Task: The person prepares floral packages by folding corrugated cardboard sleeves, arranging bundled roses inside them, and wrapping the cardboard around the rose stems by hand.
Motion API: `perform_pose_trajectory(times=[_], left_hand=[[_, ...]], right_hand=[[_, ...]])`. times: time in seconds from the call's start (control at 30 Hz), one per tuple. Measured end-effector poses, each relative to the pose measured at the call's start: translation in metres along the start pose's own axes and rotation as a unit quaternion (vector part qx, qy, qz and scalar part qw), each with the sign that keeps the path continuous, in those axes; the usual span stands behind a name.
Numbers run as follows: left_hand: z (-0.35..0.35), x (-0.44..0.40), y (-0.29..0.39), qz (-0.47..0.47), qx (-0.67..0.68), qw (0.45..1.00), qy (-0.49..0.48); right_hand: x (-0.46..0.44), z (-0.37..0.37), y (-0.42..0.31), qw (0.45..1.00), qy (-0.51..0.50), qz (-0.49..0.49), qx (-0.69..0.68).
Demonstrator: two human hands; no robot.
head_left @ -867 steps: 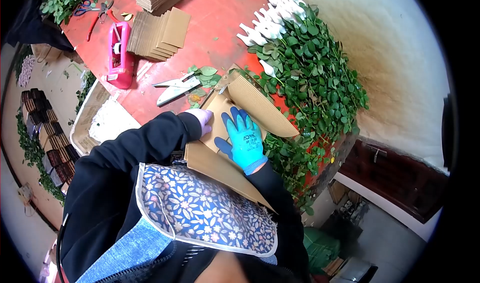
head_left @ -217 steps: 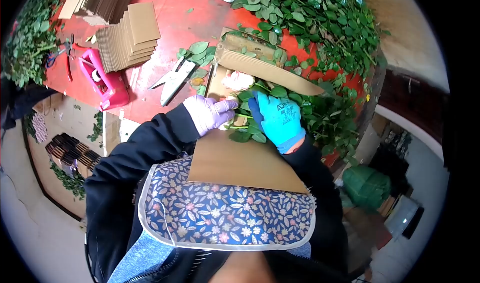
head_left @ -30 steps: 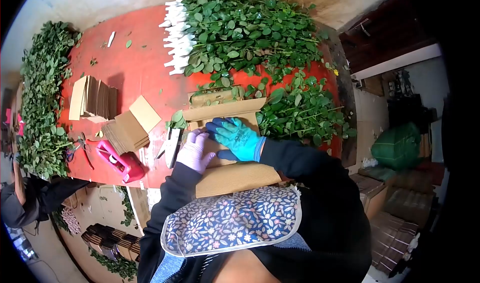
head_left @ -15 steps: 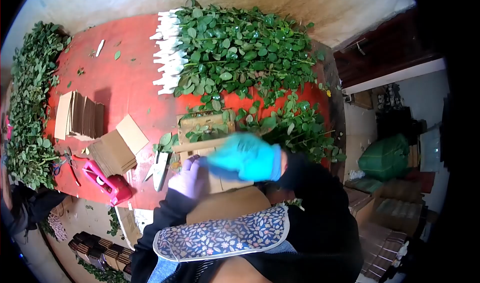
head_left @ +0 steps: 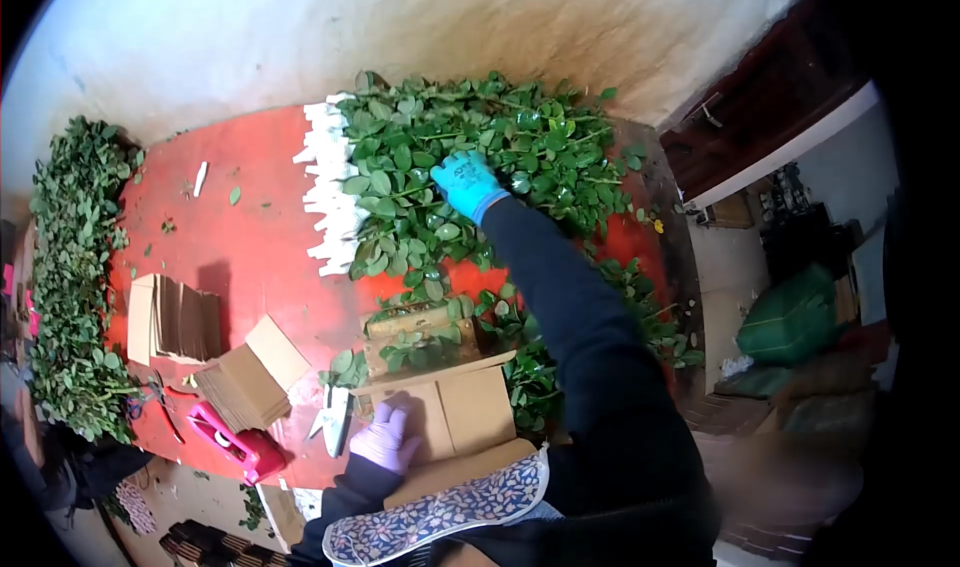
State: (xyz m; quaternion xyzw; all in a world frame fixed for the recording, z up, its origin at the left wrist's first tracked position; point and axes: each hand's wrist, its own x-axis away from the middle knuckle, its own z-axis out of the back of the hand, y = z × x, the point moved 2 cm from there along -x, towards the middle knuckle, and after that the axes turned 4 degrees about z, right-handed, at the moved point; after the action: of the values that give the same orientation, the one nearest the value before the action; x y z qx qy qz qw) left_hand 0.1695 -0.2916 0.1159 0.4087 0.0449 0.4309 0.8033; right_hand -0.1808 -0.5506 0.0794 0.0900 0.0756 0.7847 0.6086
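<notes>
My left hand, in a lavender glove, lies with fingers stretched out on the left side of a folded cardboard sheet at the table's front edge. Far forward, my right hand in a blue glove is on a row of leafy green stems. Its fingers bend down among the leaves, and their tips are hidden, so I cannot tell whether they grip a stem. White wrapped ends line the left side of that row. Just beyond the cardboard sheet, a wooden block has loose leaves over it.
Left of my left hand lie a white-handled cutting tool, a pink stapler-like tool and red-handled pliers. Cardboard pieces and a standing cardboard stack are behind them. More greenery lines the left edge.
My right hand has moved from the cardboard forward to the leafy stems. My left hand remains at the cardboard's left side. The camera view has tilted upward.
</notes>
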Motion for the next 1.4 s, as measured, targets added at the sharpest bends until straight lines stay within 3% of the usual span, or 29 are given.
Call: perform_pose_trajectory(times=[0.03,0.07,0.13,0.2,0.23,0.27,0.4,0.57,0.7,0.77,0.8,0.87,0.9,1.0,1.1,1.2,1.23,1.27,1.33,1.4], left_hand=[[0.0,0.0,0.0,-0.004,-0.001,1.0,0.004],[0.001,0.0,0.002,0.003,-0.012,1.0,-0.002],[0.004,0.0,0.005,0.011,-0.003,1.0,-0.013],[0.005,-0.001,0.004,-0.006,0.002,1.0,-0.004],[0.004,-0.001,0.002,-0.005,0.002,1.0,-0.008],[0.003,-0.002,0.001,-0.007,0.002,1.0,-0.011],[0.003,-0.001,0.001,-0.014,-0.002,1.0,0.001],[0.002,0.001,0.002,-0.011,0.002,1.0,0.012],[0.003,0.002,0.003,0.012,0.022,1.0,0.006],[0.003,0.003,0.004,0.004,0.026,1.0,0.013],[0.004,0.003,0.004,-0.003,0.026,1.0,0.017],[0.003,0.004,0.003,-0.005,0.017,1.0,0.022],[0.002,0.004,0.002,-0.012,0.006,1.0,0.024],[-0.001,0.003,0.003,-0.022,-0.028,0.999,0.038],[0.0,0.003,0.004,-0.019,-0.021,0.999,0.038],[0.0,0.004,0.001,-0.033,-0.01,0.998,0.044],[-0.001,0.005,0.001,-0.031,-0.014,0.998,0.049],[-0.002,0.005,0.0,-0.032,-0.019,0.998,0.051],[-0.003,0.006,-0.004,-0.04,-0.013,0.998,0.05],[0.0,0.006,-0.004,-0.036,-0.015,0.999,0.032]], right_hand=[[0.009,0.005,0.002,1.0,0.006,0.029,0.004],[0.017,0.009,0.007,0.996,0.072,0.045,0.019],[0.032,0.053,0.012,0.991,0.125,0.01,-0.039],[0.045,0.075,0.011,0.962,0.265,0.019,-0.068],[0.047,0.083,0.004,0.957,0.267,0.036,-0.112],[0.052,0.098,-0.01,0.975,0.202,0.034,-0.09],[0.041,0.014,-0.016,0.993,0.018,0.092,-0.066],[0.046,-0.007,-0.015,0.994,-0.04,0.047,-0.093],[0.056,0.003,-0.008,0.975,-0.088,0.033,-0.202],[0.07,0.018,-0.01,0.973,-0.09,0.091,-0.192],[0.08,0.03,-0.014,0.977,0.017,0.165,-0.13],[0.089,0.06,-0.018,0.975,0.026,0.163,-0.149],[0.095,0.084,-0.025,0.979,0.084,0.165,-0.085],[0.103,0.115,-0.026,0.984,0.061,0.102,-0.131],[0.097,0.084,-0.021,0.968,-0.004,0.095,-0.231],[0.089,0.075,-0.012,0.984,0.023,0.065,-0.167],[0.09,0.074,-0.005,0.971,0.074,0.034,-0.225],[0.095,0.094,-0.005,0.967,0.173,0.05,-0.181],[0.112,0.139,-0.008,0.938,0.183,0.046,-0.29],[0.139,0.176,-0.026,0.918,0.26,0.14,-0.264]])
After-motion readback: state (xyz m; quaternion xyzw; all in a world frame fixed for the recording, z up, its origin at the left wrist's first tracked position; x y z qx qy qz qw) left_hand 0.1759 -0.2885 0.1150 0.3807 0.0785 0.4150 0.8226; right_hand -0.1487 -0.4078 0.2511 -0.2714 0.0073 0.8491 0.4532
